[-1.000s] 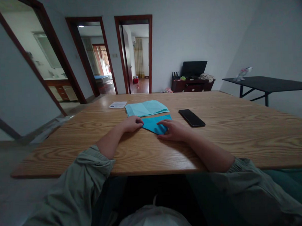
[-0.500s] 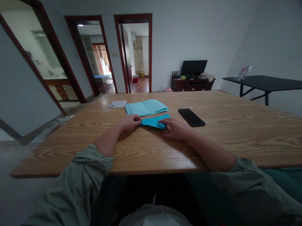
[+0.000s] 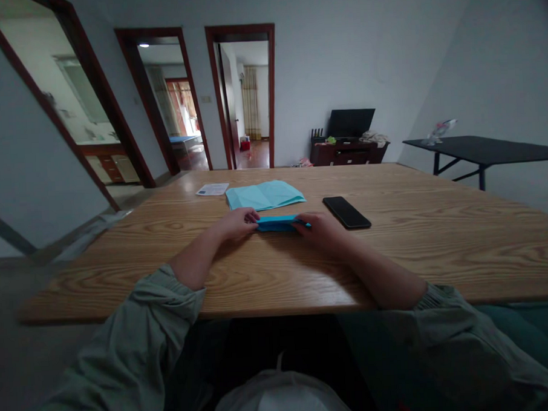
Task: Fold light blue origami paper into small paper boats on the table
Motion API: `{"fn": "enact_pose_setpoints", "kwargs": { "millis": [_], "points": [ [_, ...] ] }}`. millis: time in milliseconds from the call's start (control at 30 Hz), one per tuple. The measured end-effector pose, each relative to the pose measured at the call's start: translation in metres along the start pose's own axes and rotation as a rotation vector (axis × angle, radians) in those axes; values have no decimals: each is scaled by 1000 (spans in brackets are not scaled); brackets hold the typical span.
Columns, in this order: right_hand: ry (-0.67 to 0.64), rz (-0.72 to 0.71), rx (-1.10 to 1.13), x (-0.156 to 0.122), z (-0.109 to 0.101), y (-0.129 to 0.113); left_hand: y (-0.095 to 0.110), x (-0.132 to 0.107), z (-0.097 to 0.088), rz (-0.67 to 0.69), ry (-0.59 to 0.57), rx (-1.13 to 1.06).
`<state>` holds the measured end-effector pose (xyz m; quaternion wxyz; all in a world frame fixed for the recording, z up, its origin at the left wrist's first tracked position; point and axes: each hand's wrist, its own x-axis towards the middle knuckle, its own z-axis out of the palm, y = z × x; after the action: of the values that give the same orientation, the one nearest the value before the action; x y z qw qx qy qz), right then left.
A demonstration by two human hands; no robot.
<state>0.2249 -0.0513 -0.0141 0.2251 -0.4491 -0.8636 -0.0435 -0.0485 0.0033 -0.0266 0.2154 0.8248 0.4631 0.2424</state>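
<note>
Here's the long wooden table [image 3: 395, 267] filling the lower middle of the frame, with a black side table [image 3: 480, 150] off at upper right. On the wood, one of each: pale blue paper sheet [image 3: 264, 195], white leaflet [image 3: 212, 189], black phone [image 3: 346, 212] and, dead centre, folded blue paper [image 3: 278, 224]. The left hand [image 3: 235, 224] and right hand [image 3: 318, 229] curl in, pinching its two ends. A loosened grip could let the fold spring open; a slide rightward could bump the phone.

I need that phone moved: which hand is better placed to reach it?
Probably the right hand: it lies nearer the black smartphone; the left hand is across the folded blue paper.
</note>
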Motion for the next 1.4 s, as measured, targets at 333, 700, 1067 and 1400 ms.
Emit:
{"fn": "enact_pose_setpoints", "kwargs": {
  "millis": [333, 700, 1067, 1400],
  "points": [
    [211, 198, 148, -1, -5, -3, 20, -9, -3, 0, -6, 132],
    [312, 169, 393, 1, -4, 4, 18, -5, 4, 271, 22, 166],
    [306, 201, 480, 2, -2, 15, 16, -5, 0, 136, 43, 252],
    [142, 391, 335, 0, 5, 67, 3, -1, -7, -63, 18, 132]
  ]
}}
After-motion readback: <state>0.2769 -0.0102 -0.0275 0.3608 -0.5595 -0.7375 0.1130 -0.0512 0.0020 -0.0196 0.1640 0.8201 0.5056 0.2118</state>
